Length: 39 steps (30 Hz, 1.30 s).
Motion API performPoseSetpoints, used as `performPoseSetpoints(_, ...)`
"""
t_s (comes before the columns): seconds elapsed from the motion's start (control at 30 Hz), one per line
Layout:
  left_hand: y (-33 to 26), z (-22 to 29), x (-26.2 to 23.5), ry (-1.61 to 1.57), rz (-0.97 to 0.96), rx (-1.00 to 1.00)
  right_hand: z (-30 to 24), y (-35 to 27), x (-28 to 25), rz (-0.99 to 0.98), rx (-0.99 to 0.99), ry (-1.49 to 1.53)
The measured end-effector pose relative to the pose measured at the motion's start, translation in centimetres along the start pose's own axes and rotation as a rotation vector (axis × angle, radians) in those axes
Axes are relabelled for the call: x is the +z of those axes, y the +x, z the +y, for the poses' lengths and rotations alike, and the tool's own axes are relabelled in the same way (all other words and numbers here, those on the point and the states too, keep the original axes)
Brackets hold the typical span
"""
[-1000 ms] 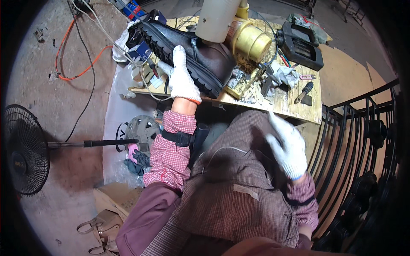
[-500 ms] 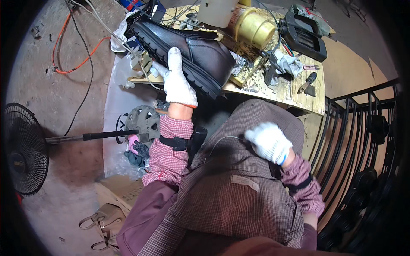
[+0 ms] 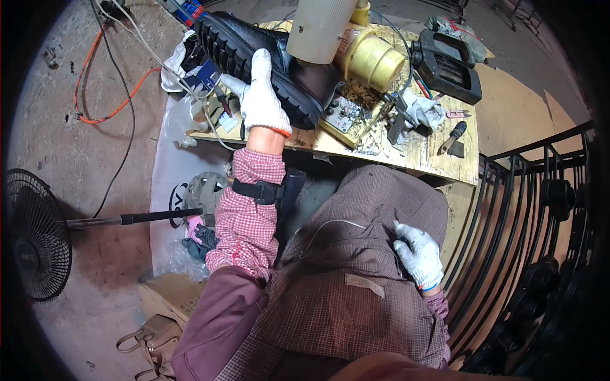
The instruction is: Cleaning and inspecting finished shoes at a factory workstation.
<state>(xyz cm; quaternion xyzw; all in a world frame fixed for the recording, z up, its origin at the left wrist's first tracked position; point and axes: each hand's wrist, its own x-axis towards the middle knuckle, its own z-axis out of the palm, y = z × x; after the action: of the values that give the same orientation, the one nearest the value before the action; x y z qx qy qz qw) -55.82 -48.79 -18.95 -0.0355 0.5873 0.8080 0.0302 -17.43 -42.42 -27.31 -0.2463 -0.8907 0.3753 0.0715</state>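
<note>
A black boot (image 3: 270,60) with a thick lugged sole lies on its side on a wooden workbench (image 3: 406,155). My left hand (image 3: 260,95), in a white glove, rests on the boot's sole and holds it there. My right hand (image 3: 419,254), also in a white glove, lies low on the brown checked cloth (image 3: 356,279) over my lap, fingers loosely spread and holding nothing. A cream cylinder (image 3: 321,28) and a brass-coloured round part (image 3: 375,60) stand just right of the boot.
A black power tool (image 3: 448,66), pliers (image 3: 400,114), a screwdriver (image 3: 452,134) and rags lie on the bench. An orange cable (image 3: 105,105) runs over the concrete floor, a fan (image 3: 32,244) stands left, a black metal railing (image 3: 540,241) is at right, a bag (image 3: 149,346) lies below.
My right hand has dropped from chest height down onto my lap. My left hand stays on the boot's sole; the view has shifted a little.
</note>
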Motion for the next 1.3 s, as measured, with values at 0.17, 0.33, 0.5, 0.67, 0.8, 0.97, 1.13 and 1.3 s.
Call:
performPoseSetpoints(0.17,-0.3,-0.4,-1.6,-0.008,-0.038,0.014,-2.7,5.8,-1.1,0.104,-0.3,-0.111)
performPoseSetpoints(0.33,-2.6,-2.4,-4.2,-0.02,-0.086,-0.011,-9.6,13.5,-1.7,0.258,-0.691,-0.257)
performPoseSetpoints(0.5,-5.7,-1.7,-6.2,-0.038,-0.199,-0.071,-14.2,15.2,-0.2,0.154,-0.862,-0.39)
performPoseSetpoints(0.67,-3.7,-1.7,-9.9,-0.302,-0.424,-0.239,-6.8,7.5,1.4,-0.168,-0.635,-0.305)
performPoseSetpoints(0.8,-3.6,-2.8,-11.9,-0.335,-0.398,-0.391,-4.5,3.6,0.7,0.003,-0.387,-0.141)
performPoseSetpoints(0.97,-1.5,-10.0,-13.1,-0.514,-0.468,-0.513,-2.9,0.5,-1.3,0.134,-0.123,-0.043)
performPoseSetpoints(1.13,-0.4,-12.9,-11.2,-0.695,-0.568,-0.585,-1.6,-1.7,-1.7,0.16,0.012,-0.053)
performPoseSetpoints(1.3,0.9,-11.6,-9.6,-1.119,-0.894,-0.714,-1.9,-2.2,-1.2,0.174,0.092,0.075)
